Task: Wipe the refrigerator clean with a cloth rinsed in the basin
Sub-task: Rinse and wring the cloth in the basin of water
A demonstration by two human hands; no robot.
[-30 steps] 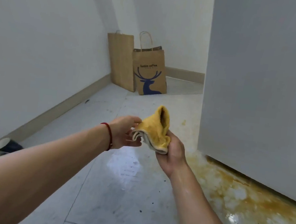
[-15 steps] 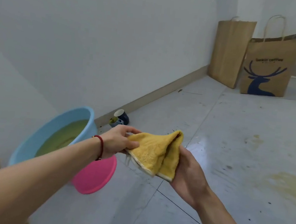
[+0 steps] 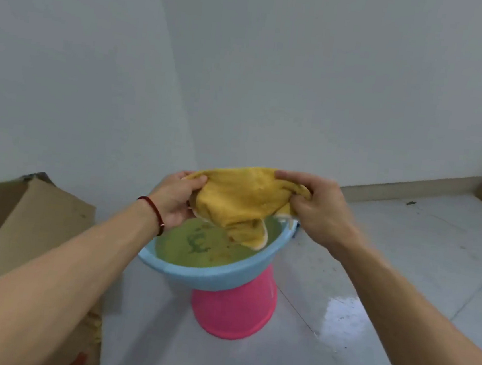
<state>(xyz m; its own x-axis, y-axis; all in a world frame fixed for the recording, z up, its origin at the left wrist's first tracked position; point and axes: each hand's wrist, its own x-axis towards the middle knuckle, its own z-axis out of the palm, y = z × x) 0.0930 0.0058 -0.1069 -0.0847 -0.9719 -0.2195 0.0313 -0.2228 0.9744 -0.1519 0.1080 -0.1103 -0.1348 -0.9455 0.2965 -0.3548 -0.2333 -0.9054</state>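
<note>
1. The left hand (image 3: 177,198) has its grip closed on the left edge of the yellow cloth (image 3: 240,203), thumb on top and fingers curled underneath.
2. The right hand (image 3: 318,210) has its grip closed on the cloth's right edge, bunching the fabric between thumb and curled fingers.
3. The cloth stretches between the two grips and sags below them; its white-trimmed lower corner hangs down toward the water, and whether it touches the surface cannot be told.
4. Directly under both grips sits the light blue basin (image 3: 209,274), filled with murky yellow-green water (image 3: 185,246); a dark mark shows through the water below the left grip.
5. The basin rests on an upturned pink basin (image 3: 233,312), which stands on the pale tiled floor (image 3: 404,259), lower than the grips.
6. A red cord bracelet (image 3: 153,211) circles the left wrist, just behind that grip.
7. Flattened brown cardboard (image 3: 36,220) lies on the floor to the left of the left forearm, well apart from the basin.
8. A wet, shiny patch (image 3: 342,314) shows on the floor below the right forearm.
9. White walls (image 3: 305,70) meet in a corner beyond the grips, with a tan skirting board (image 3: 405,187) along the right wall.
</note>
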